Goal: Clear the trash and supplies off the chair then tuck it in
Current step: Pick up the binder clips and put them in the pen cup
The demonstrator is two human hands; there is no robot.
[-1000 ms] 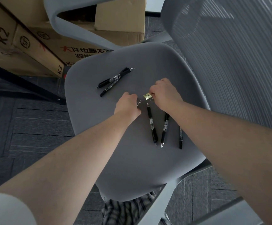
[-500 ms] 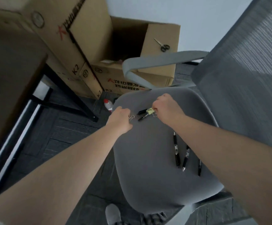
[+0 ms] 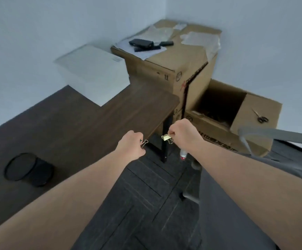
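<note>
Gold-coloured binder clip [image 3: 166,137] hangs pinched in the right hand [image 3: 183,135], held in the air past the corner of the dark wooden table [image 3: 78,123]. The left hand [image 3: 131,147] is fisted around a small silver-handled clip [image 3: 144,143] at the table's edge. The grey chair [image 3: 272,135] shows only at the far right, beside an open cardboard box [image 3: 236,112].

Bare forearms [image 3: 85,186], no sleeves

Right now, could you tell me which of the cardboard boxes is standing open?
The low box on the right, scissors on its flap; the tall box beside it is closed.
</note>
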